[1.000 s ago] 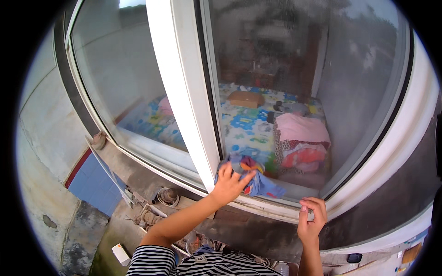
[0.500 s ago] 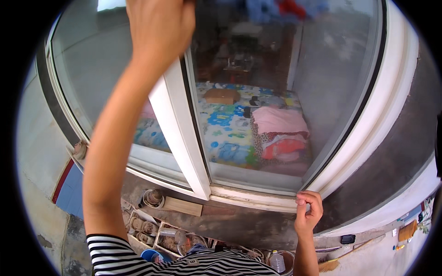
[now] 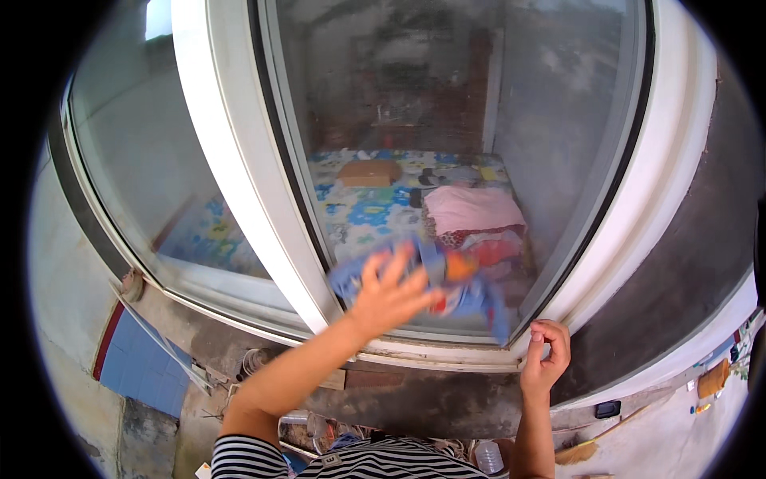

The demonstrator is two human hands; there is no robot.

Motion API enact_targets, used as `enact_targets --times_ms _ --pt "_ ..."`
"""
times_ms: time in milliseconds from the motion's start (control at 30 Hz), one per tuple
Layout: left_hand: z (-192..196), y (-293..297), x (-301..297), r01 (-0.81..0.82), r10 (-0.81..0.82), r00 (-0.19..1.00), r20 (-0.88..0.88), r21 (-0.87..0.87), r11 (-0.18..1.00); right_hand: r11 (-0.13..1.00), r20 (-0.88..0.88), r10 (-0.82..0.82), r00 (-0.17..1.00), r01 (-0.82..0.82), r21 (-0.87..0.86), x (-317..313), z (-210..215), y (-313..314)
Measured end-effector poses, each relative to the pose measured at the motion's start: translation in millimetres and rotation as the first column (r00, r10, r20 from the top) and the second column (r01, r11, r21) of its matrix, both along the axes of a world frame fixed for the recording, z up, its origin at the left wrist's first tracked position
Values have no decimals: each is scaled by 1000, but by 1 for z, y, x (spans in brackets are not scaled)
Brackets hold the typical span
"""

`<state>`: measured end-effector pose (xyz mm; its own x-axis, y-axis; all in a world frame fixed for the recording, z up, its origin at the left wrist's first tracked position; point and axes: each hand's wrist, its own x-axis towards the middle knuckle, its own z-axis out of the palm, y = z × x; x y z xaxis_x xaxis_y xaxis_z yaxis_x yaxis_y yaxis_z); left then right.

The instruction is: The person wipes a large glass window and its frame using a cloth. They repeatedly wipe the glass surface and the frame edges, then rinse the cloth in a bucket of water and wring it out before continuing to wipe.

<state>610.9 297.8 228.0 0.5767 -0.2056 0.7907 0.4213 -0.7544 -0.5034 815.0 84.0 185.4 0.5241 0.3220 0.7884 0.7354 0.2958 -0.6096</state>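
My left hand (image 3: 389,294) holds a blue cloth (image 3: 467,294) with orange and red patches against the lower part of a window pane (image 3: 383,80). Its fingers are spread over the cloth and smeared by motion. At the pane's lower right corner, my right hand (image 3: 546,350) is closed, its fingers curled toward the thumb, beside the white window frame (image 3: 586,291). I see nothing between those fingers. A slanting white upright (image 3: 247,152) divides this pane from the one on the left.
Behind the glass is a bed with a patterned cover (image 3: 367,209), a cardboard box (image 3: 369,172) and a folded pink blanket (image 3: 472,209). Below the sill (image 3: 447,357) stand a clear plastic bottle (image 3: 488,457) and assorted clutter. A broom (image 3: 576,454) lies at lower right.
My left hand has swept down from the top of the window to its lower part with the cloth. My right hand stays by the lower right corner, fingers curled.
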Motion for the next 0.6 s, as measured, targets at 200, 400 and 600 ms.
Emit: enact_targets --times_ms 200,400,600 --pt "-128 -19 -63 -75 -107 774 -624 -258 963 1000 -100 24 995 -25 -9 3 0 -5" --pt "56 -23 -52 111 -121 986 -111 -88 990 991 -70 -93 993 86 -107 11 -16 -14" --pt "319 8 -27 -403 140 792 594 337 851 962 8 -235 972 233 -141 12 -20 -11"
